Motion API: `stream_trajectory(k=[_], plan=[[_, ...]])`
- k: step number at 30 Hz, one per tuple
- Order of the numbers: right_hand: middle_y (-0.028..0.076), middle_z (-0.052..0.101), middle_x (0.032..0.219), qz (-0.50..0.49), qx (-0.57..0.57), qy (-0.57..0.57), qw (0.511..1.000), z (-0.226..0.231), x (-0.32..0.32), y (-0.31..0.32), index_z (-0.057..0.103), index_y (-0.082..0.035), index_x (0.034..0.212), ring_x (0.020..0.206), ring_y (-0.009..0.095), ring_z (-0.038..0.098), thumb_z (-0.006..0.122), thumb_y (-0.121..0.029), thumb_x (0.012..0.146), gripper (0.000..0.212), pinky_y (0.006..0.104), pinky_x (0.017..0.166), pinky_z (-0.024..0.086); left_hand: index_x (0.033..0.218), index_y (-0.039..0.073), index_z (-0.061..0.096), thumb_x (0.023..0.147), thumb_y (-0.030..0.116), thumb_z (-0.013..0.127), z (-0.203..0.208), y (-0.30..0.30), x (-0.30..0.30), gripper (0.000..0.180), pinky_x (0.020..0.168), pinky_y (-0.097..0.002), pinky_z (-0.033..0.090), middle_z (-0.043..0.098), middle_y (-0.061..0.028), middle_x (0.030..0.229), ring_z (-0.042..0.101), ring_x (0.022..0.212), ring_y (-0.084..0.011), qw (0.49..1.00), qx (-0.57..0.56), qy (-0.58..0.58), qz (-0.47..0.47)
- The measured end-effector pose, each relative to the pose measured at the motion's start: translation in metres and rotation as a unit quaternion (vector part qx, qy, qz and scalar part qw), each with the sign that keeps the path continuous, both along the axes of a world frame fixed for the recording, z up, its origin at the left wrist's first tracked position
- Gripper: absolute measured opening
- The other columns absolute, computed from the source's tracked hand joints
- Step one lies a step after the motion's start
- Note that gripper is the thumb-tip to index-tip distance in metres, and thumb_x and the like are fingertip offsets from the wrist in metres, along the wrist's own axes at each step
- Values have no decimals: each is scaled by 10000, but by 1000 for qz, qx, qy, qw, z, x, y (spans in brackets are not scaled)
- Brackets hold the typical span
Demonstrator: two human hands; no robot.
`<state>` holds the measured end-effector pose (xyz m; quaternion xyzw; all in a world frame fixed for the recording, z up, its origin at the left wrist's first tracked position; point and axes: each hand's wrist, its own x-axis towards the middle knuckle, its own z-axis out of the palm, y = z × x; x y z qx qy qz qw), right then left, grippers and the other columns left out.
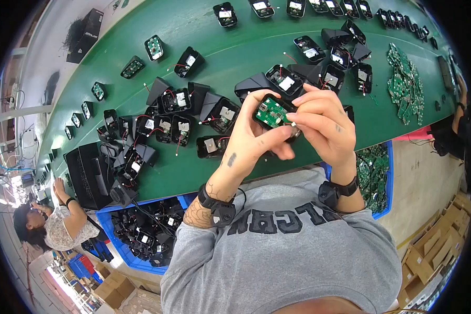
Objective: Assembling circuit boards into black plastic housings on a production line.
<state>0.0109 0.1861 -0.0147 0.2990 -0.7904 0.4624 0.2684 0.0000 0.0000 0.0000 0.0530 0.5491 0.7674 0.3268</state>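
Over the green table (372, 121): left hand (254, 135) clamping a black housing (259, 123) with green circuit board (271, 112); right hand (325, 124) holding fingertips close together at the board's right side, grip unclear. Uneven finger pressure could be risking a slip. Outward: open housings (167, 101) crowding left and far sides, bare tabletop showing rightward, blue bin (390, 180) sitting past the near edge.

Two hands, one left (248, 136) and one right (327, 125), have fingers at one black case (262, 125) with one green circuit board (271, 112) in it. Two wristbands (217, 206) sit nearer the body than the fingers. Two blue bins (390, 178) stand below, one to each side of the fingers. One heap of loose boards (405, 86), too jumbled to count, lies well right of them. Three board-filled cases (154, 48) stand beyond and left of the fingers.
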Motion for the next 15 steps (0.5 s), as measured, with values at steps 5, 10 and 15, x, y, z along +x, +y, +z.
stream_trajectory(k=[5, 10, 15], plan=[[74, 625, 829, -40, 18, 28, 999, 0, -2, -7, 649, -44, 865, 885, 271, 627, 695, -21, 722, 151, 524, 937, 476, 1233, 62, 319, 820, 43, 460, 2, -2, 3, 437, 530, -316, 583, 633, -188, 927, 686, 636, -288, 996, 44, -35, 63], [74, 607, 874, -49, 27, 20, 998, -2, -1, -13, 600, -52, 788, 937, 280, 607, 676, -17, 704, 119, 526, 959, 445, 1207, 54, 331, 813, 28, 483, 3, 0, 6, 423, 503, -292, 563, 633, -187, 954, 675, 627, -260, 995, 35, 11, 95], [88, 591, 1014, -118, 1, -28, 993, 7, 7, -28, 580, -67, 734, 1096, 320, 534, 662, -25, 638, 133, 477, 968, 401, 1141, 50, 331, 825, -63, 536, -3, 4, 11, 393, 680, -235, 538, 582, -192, 1174, 639, 878, -147, 972, 12, 174, 157]])
